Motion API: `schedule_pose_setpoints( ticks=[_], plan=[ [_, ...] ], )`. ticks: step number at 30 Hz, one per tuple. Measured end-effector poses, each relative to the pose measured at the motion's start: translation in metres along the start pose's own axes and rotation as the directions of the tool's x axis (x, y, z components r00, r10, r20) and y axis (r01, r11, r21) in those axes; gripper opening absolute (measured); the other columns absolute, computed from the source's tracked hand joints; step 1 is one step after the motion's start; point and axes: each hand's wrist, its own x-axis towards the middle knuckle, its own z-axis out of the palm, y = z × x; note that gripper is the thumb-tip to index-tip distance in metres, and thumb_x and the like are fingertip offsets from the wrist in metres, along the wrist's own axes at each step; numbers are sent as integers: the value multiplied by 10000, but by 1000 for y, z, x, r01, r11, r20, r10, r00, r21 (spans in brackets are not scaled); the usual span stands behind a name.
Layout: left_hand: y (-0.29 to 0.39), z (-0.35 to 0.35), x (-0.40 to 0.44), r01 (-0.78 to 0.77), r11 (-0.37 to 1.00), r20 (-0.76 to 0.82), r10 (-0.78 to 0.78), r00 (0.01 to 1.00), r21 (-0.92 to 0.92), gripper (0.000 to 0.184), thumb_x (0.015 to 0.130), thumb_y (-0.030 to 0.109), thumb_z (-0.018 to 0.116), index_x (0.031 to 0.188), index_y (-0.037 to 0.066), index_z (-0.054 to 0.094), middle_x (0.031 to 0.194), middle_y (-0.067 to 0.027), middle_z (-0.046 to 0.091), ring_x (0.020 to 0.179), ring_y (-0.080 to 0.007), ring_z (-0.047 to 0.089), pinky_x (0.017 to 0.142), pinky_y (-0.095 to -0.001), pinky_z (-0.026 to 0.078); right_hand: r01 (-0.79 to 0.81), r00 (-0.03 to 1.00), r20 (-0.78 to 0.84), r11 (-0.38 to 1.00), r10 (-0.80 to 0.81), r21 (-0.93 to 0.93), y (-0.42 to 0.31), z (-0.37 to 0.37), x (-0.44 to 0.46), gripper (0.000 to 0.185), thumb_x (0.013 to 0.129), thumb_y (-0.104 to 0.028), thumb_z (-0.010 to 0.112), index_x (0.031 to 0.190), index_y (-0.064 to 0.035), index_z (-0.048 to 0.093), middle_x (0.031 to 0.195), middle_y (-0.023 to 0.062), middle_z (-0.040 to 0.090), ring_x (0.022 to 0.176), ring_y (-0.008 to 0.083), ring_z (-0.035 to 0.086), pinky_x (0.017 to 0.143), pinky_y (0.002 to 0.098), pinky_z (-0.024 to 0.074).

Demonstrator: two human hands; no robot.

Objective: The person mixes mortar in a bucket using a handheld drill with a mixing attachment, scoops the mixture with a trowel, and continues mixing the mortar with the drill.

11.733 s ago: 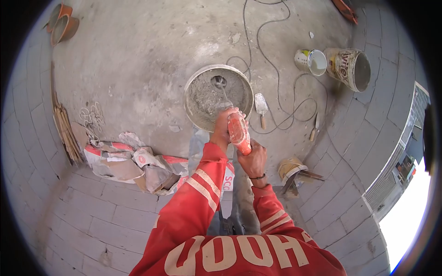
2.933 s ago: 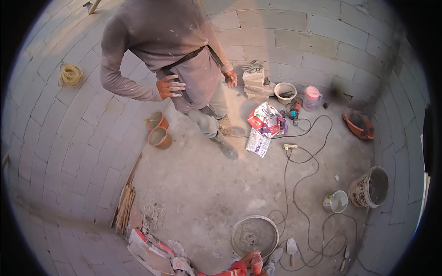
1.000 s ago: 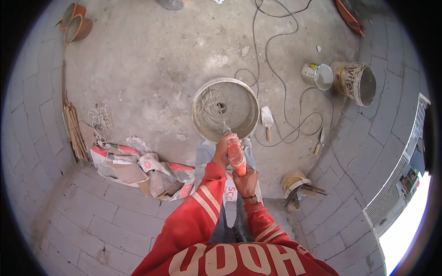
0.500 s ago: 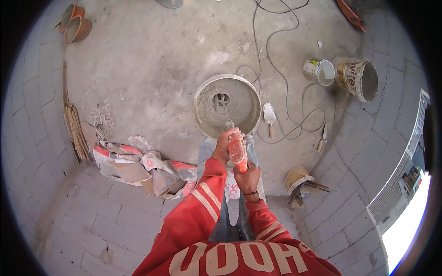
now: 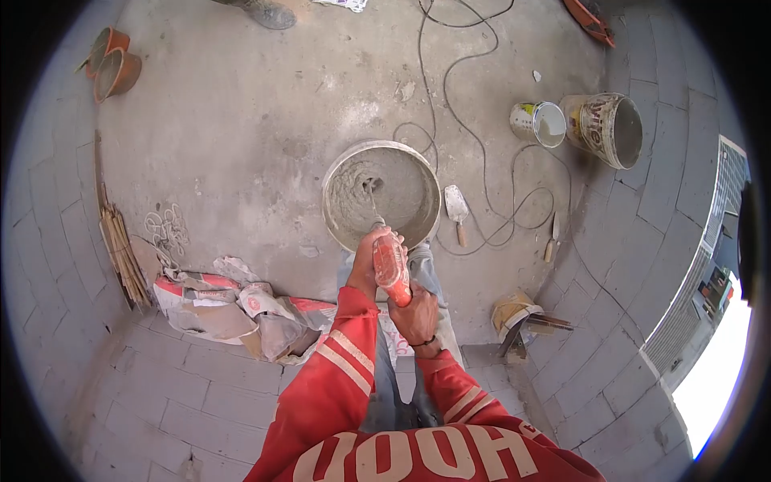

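A red power drill coated with grey dust is held in both hands above the near rim of a round bucket. My left hand wraps around its front end. At the rear grip, my right hand is closed around the handle. From the drill a thin mixer shaft runs down into wet grey mortar. The paddle end is mostly sunk in the mix, left of the bucket's centre. My legs stand against the bucket's near side.
A trowel lies right of the bucket, beside a looping cable. Farther right are a white pail, a larger bucket and another trowel. Torn sacks lie at left. A person's boot shows at the top.
The view has shifted, so most things sit farther left. The shaft and paddle have moved slightly within the mortar. More of the person's boot shows at the top. Both hands keep their hold.
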Motion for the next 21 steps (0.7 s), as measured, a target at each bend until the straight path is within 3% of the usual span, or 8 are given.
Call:
schedule_pose_setpoints(
  ticks=[3, 5, 6, 7, 9, 15, 18, 21],
  plan=[
    [8, -4, -9, -58, 998, 6, 59, 998, -25, 319, 889, 323, 721, 1021, 59, 600, 964, -126, 659, 745, -298, 692, 668, -447, 609, 16, 1000, 20, 1000, -16, -14, -10, 2, 4, 227, 798, -217, 780, 890, -26, 698, 853, 228, 732, 806, 462, 715, 708, 519, 566],
    [-19, -27, -54, -17, 995, -142, 3, 990, -102, 317, 887, 334, 719, 1029, 78, 597, 971, -118, 660, 745, -295, 694, 660, -433, 610, -1, 991, 133, 998, 10, -65, -4, 5, -24, 236, 801, -234, 772, 886, -32, 686, 855, 205, 732, 817, 449, 716, 707, 523, 562],
    [10, -8, -35, -64, 993, -127, 51, 991, -101, 316, 887, 340, 718, 1033, 88, 596, 974, -114, 660, 745, -293, 695, 657, -426, 611, 49, 993, 112, 999, -46, -23, -10, 10, -2, 241, 799, -241, 772, 889, -34, 685, 862, 198, 734, 821, 444, 717, 708, 526, 560],
    [7, -22, -32, -145, 988, -16, 144, 989, -49, 319, 885, 362, 722, 1038, 114, 591, 986, -104, 659, 738, -285, 694, 651, -407, 613, 67, 991, 123, 997, -62, -36, -12, 13, 5, 244, 795, -243, 773, 895, -39, 687, 871, 193, 737, 825, 442, 718, 713, 525, 560],
    [4, -29, -36, -158, 987, -38, 157, 987, -24, 310, 886, 354, 719, 1043, 126, 580, 988, -104, 656, 736, -285, 693, 644, -413, 610, 74, 984, 164, 997, -69, -22, -7, 16, -9, 253, 781, -251, 780, 896, -43, 691, 877, 190, 739, 824, 441, 718, 726, 525, 562],
    [-18, -39, -34, -126, 990, -47, 124, 991, -60, 307, 872, 307, 726, 1053, 119, 565, 975, -125, 645, 732, -321, 681, 653, -470, 603, 71, 985, 157, 997, -69, -5, 10, 13, -22, 238, 766, -208, 794, 878, -19, 704, 833, 234, 725, 801, 471, 699, 718, 522, 551],
    [-28, -44, -27, -22, 991, -79, 12, 997, -131, 299, 870, 303, 723, 1049, 123, 565, 982, -124, 644, 732, -327, 683, 660, -475, 605, -8, 981, 190, 995, 26, -95, 17, 5, -24, 250, 785, -241, 783, 905, -32, 714, 858, 232, 738, 823, 457, 717, 737, 533, 565],
    [-45, -34, -22, -34, 995, -111, 24, 993, -94, 330, 867, 331, 720, 1044, 87, 584, 945, -125, 652, 734, -322, 688, 664, -459, 604, -20, 982, 184, 993, 41, -114, 29, -4, -24, 257, 792, -246, 788, 917, -30, 728, 841, 244, 738, 811, 462, 719, 733, 535, 565]
  ],
)
